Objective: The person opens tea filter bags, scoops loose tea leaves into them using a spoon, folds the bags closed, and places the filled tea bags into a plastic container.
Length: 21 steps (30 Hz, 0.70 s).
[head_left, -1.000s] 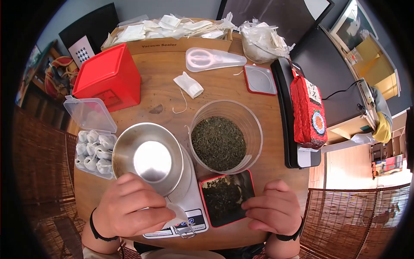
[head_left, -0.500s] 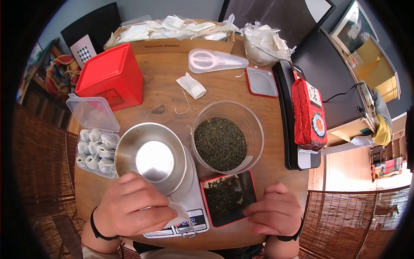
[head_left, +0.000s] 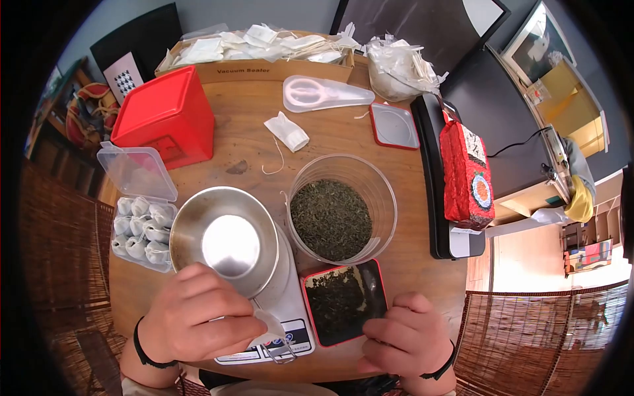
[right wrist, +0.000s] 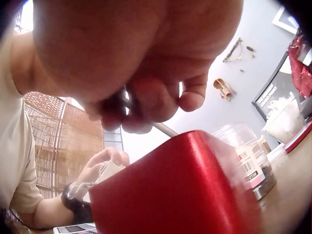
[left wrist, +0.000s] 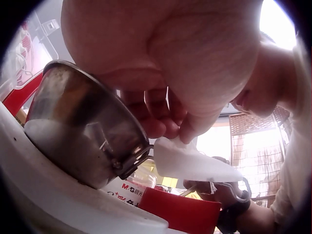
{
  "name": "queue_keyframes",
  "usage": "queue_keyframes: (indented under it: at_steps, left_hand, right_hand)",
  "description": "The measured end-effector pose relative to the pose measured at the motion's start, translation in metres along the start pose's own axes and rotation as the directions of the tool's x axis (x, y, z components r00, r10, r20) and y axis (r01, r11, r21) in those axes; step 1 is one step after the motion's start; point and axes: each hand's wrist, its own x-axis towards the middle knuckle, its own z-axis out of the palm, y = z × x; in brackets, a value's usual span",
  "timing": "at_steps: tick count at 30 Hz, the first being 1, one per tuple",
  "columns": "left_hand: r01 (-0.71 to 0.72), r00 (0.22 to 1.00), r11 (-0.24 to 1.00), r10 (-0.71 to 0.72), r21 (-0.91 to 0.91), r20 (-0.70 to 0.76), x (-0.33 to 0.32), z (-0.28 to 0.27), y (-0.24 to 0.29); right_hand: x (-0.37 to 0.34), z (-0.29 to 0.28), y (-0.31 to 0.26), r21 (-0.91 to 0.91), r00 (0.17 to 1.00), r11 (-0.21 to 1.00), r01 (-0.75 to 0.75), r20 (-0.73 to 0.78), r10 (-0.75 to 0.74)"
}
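Observation:
Over the handle of a steel bowl (head_left: 188,231), my left hand (head_left: 205,317) pinches a small white tea bag (left wrist: 190,163) between thumb and fingertips. That bowl sits on a white kitchen scale (head_left: 294,307). My right hand (head_left: 406,340) is at the near right corner of a red-rimmed tin (right wrist: 180,190) of dark tea leaves (head_left: 330,307). Its curled fingers grip a thin metal handle (right wrist: 165,128) that slants down behind the tin's wall, so its lower end is hidden. Just beyond the tin, a clear round tub (head_left: 389,204) holds more dry leaves.
At left stand a plastic box of filled tea bags (head_left: 144,232) and a red canister (head_left: 165,119). A loose tea bag (head_left: 287,132), cased scissors (head_left: 323,92) and a tin lid (head_left: 395,125) lie farther back. On the right, a red packet (head_left: 469,178) rests on a black appliance (head_left: 429,198).
My right hand has shifted slightly left and toward me, along the tin's near right side. The left hand keeps its pinch on the tea bag, nearly still.

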Motion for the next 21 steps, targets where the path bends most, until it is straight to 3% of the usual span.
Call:
queue_keyframes:
  at_steps: [11, 21]
  left_hand:
    - [-0.008, 1.000, 1.000, 0.008, -0.002, -0.013, 0.001, 0.001, 0.002]
    - [-0.009, 1.000, 1.000, 0.009, -0.007, -0.013, 0.000, 0.000, 0.001]
  right_hand:
    - [0.008, 0.015, -0.001, -0.063, 0.995, 0.997, -0.041, 0.085, 0.047]
    - [0.006, 0.016, 0.005, 0.008, 0.996, 0.999, -0.032, 0.086, 0.032]
